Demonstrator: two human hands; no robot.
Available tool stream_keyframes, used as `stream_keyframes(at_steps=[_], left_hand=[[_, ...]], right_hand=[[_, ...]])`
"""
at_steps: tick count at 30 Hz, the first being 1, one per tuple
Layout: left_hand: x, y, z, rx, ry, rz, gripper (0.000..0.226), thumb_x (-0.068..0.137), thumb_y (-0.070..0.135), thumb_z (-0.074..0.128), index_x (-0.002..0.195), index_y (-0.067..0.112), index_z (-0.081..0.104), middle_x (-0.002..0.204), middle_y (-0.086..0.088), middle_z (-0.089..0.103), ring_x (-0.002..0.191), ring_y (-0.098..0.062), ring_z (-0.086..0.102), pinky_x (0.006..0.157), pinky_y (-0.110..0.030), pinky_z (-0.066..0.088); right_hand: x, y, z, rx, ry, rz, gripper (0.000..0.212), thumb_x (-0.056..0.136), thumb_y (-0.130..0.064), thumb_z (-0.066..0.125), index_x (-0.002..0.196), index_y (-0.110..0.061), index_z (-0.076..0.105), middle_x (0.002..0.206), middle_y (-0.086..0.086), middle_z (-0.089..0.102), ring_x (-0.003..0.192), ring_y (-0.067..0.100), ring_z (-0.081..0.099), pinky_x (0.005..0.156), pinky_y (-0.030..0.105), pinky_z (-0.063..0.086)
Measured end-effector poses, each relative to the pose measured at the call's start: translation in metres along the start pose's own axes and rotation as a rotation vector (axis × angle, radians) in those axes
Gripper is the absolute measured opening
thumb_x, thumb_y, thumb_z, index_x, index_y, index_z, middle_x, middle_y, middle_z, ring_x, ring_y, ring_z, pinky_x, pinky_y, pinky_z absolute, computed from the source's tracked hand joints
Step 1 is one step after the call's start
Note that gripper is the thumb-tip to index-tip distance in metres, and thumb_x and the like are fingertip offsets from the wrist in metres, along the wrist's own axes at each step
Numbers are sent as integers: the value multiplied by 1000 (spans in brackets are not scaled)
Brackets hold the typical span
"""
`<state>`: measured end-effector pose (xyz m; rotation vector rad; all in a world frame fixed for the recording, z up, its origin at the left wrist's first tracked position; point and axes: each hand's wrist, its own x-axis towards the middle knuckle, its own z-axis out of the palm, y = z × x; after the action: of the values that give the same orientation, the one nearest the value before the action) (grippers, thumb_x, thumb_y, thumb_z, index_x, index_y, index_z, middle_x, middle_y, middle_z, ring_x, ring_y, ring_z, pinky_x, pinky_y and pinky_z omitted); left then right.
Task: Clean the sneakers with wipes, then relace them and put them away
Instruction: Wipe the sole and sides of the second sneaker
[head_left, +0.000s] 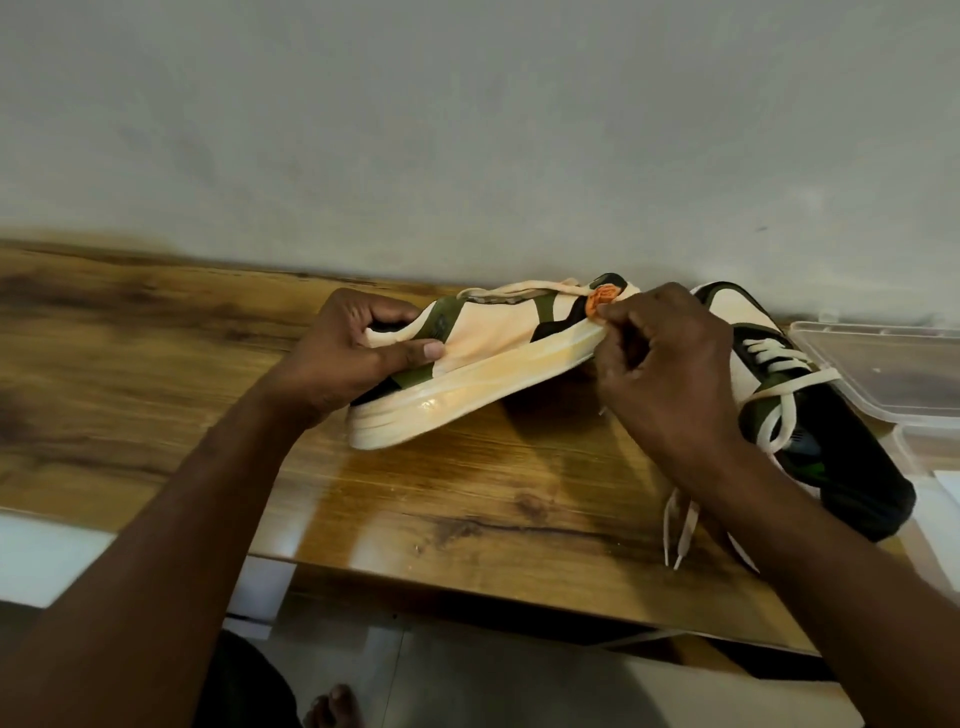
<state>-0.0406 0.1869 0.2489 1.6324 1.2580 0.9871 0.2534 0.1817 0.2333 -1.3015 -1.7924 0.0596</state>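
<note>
On the wooden table (467, 493) a cream, olive and black sneaker (483, 353) is tipped onto its side, its thick pale sole facing me. My left hand (358, 353) grips its heel end, thumb on the side panel and fingers over the collar. My right hand (670, 374) is at the toe end, its fingertips pinching a small crumpled orange wipe (600, 300) against the toe. The second sneaker (831, 441) lies to the right, partly behind my right hand. It is laced, and its cream lace ends (680, 530) trail toward the table's front edge.
A clear plastic container (883, 374) stands at the far right beside the second sneaker. A grey wall runs right behind the table. The front edge of the table is close to me, with tiled floor and a bare foot (332, 706) below it.
</note>
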Motion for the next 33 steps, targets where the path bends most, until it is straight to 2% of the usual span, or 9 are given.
stream_keyframes(at_steps=[4,6,10,14,17,21,25,30,33], left_hand=[[-1,4,-2,179,128,61,19,82,16,88,99,23,81,91,9,80,82,-4,72,72,-24,52],[-1,8,-1,393,265,96,27,77,34,87,103,34,79,95,18,77,95,-7,70,86,-35,53],[-3,19,14,875,444,131,58,74,45,67,130,32,66,127,9,66,123,-22,54,108,-44,27],[-1,14,47,926,402,221,60,81,18,61,141,23,59,140,-2,62,128,-25,56,120,-54,23],[4,1,57,942,344,230,63,82,12,60,144,21,57,148,-4,58,136,-23,54,124,-67,6],[6,-14,56,989,206,241,78,77,37,65,152,23,49,157,-1,48,147,-22,43,119,-75,-9],[5,-12,70,1121,245,200,90,80,65,70,155,26,41,157,-6,40,146,-28,39,119,-74,-11],[11,-10,87,1077,337,201,71,87,78,57,144,36,57,147,-15,43,139,-38,41,121,-73,-4],[16,-13,85,972,364,196,64,89,80,52,133,36,66,138,-14,46,135,-36,44,121,-71,-3]], right_hand=[[-9,-11,6,19,-51,-63,22,88,-3,73,110,-7,78,101,6,68,84,12,60,73,26,53],[-12,-14,9,20,-72,-78,24,89,-3,74,112,-7,78,103,6,68,88,12,61,74,21,51],[-14,-14,16,16,-129,-130,27,91,-1,74,117,-5,76,106,8,66,94,15,62,80,16,45],[-11,-4,21,2,-159,-114,30,92,0,72,121,-4,76,106,9,65,96,20,63,79,28,53],[-11,4,25,-25,-144,-57,29,91,1,72,118,-5,78,101,11,66,90,21,63,74,27,49],[-12,12,25,-16,-79,54,26,91,-2,71,115,-10,79,98,9,67,86,18,62,74,29,52],[-13,9,25,-34,-87,105,27,92,-5,70,118,-11,78,102,8,68,87,16,62,76,25,50],[-12,3,19,-57,-126,133,27,92,-6,69,117,-13,78,103,7,68,86,13,58,77,20,41],[-14,3,14,-70,-142,129,26,93,-8,69,117,-14,78,105,5,69,89,13,60,78,24,47]])
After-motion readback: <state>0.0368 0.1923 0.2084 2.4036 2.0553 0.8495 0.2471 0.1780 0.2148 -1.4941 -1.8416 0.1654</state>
